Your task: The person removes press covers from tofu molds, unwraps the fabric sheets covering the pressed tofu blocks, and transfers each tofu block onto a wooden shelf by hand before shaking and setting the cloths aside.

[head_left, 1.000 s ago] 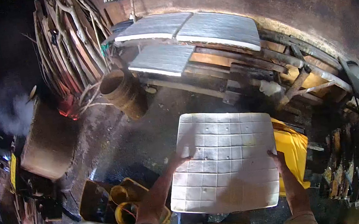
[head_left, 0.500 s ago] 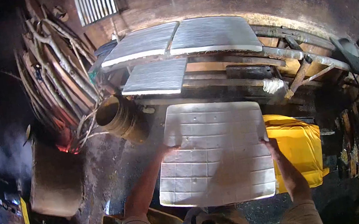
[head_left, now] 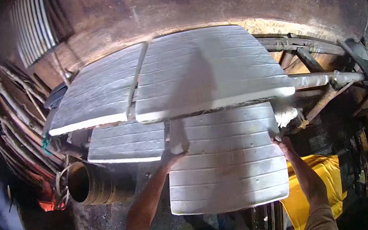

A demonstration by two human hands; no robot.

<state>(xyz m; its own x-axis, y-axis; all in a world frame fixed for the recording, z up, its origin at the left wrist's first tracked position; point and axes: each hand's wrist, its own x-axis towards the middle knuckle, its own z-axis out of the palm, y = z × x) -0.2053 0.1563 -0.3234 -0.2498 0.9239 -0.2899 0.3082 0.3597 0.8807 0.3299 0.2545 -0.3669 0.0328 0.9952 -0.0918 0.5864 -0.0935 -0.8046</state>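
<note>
A white slab scored with a grid of lines (head_left: 227, 174) is held level between my two hands. My left hand (head_left: 174, 157) is closed on its left edge, and my right hand (head_left: 283, 145) grips the opposite edge. The slab's far end passes beneath the front edge of a large white slab (head_left: 243, 69) on the upper level of a pole rack. A second upper slab (head_left: 98, 87) lies to the left. Below that one, beside my left hand, rests another slab (head_left: 127, 143). Whether the held slab touches the rack is hidden.
A brown cylindrical container (head_left: 106, 182) stands left of my left arm. Long branches (head_left: 11, 125) lean at the far left above a red glow (head_left: 51, 202). Yellow sheeting (head_left: 318, 181) lies by my right forearm. Rack poles (head_left: 318, 79) extend right.
The held slab has moved forward to the rack, and its far end is now under the upper slab's edge. My view has shifted closer to the rack. Both hands keep their grip.
</note>
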